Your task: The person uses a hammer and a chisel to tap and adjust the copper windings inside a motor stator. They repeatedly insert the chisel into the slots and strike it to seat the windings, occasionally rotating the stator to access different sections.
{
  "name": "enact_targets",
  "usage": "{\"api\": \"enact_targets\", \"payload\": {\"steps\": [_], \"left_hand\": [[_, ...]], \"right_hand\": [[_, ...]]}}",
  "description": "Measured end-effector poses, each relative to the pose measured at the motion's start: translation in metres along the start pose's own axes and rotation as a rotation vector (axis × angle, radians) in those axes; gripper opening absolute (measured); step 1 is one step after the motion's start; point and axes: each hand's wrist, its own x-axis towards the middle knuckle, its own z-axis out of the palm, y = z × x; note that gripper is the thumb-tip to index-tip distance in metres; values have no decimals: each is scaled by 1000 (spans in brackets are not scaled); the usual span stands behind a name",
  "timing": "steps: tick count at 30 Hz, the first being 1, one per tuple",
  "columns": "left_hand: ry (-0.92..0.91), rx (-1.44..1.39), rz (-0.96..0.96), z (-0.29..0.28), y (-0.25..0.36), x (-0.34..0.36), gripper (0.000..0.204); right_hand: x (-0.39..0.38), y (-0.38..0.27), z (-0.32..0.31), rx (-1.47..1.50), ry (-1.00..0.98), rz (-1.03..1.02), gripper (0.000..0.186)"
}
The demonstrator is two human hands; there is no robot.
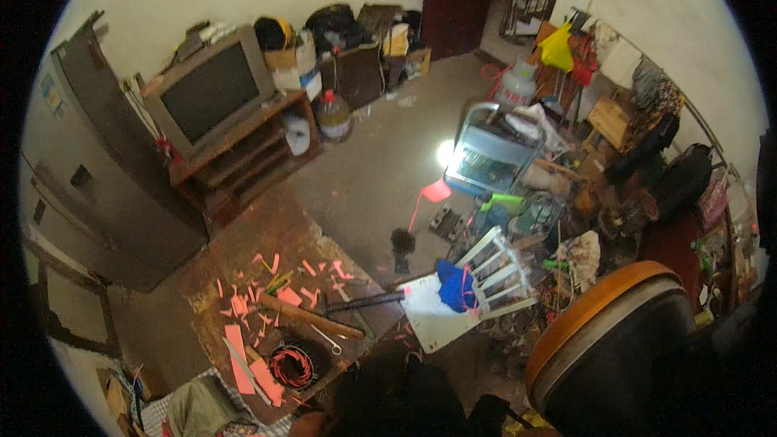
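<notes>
Neither of my hands shows clearly; a dim brownish patch at the lower edge is too dark to make out. In front of my dark legs point(396, 396) lies a worn brown board point(209, 307), scattered with pink scraps point(240, 305). On it rest a thick wooden stick point(312, 313), a dark rod point(364, 302) and a thin metal tool with a ring end point(329, 340). Near its front, a red and black coiled ring point(292, 366) sits beside larger pink pieces point(265, 380) and a long pale blade-like strip point(246, 370).
To the right stands a pale slatted chair point(429, 328) with a blue cloth point(455, 285). A large orange-rimmed round object point(615, 348) fills the lower right. Beyond are a folding chair point(494, 158), piled clutter point(566, 194), a television point(212, 93) and a fridge point(113, 154).
</notes>
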Motion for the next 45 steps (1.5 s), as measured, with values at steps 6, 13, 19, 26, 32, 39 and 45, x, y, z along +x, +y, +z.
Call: {"api": "enact_targets", "payload": {"steps": [6,13,19,26,32,39,45], "left_hand": [[123,-76,-8,-53,93,0,46],[131,-96,103,-58,149,43,43],[91,-117,132,-57,148,65,41],[41,-156,122,-63,124,76,38],[-6,-163,109,-76,115,82,36],[-52,-167,85,-88,110,91,34],[-79,-175,52,-95,106,92,32]], "right_hand": [[-59,-17,-32,99,124,-24,38],[-93,-7,-40,170,202,-12,39],[-110,-10,-35,191,248,17,39],[-117,-34,-22,198,282,74,41],[-123,-51,-12,221,314,103,42],[-131,-65,-2,257,339,134,43],[-133,-74,-2,277,331,168,45]]}}
